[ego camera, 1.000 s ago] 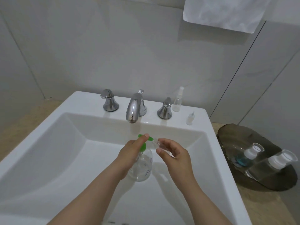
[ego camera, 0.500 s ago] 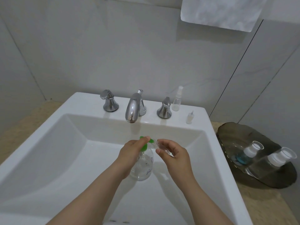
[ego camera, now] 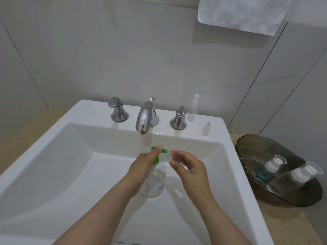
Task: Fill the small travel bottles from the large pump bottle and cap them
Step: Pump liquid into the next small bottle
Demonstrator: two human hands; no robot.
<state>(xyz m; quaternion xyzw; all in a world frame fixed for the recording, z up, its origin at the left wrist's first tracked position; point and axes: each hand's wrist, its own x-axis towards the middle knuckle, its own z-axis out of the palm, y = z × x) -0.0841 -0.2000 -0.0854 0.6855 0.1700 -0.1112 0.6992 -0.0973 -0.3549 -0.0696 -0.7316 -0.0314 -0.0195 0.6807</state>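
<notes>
The large clear pump bottle with a green pump head stands in the white sink basin. My left hand wraps the bottle's neck, and one of its fingers lies on top of the green pump. My right hand pinches a small clear travel bottle, its open mouth held against the pump spout. A small spray bottle stands on the sink ledge by the right tap handle, with a small spray cap upright next to it.
A chrome faucet with two handles sits at the back of the sink. To the right, a dark glass tray on the counter holds two lying bottles with white caps, one with blue liquid. A white towel hangs above.
Both hands and the two bottles stay in nearly the same place; the view shifts only slightly.
</notes>
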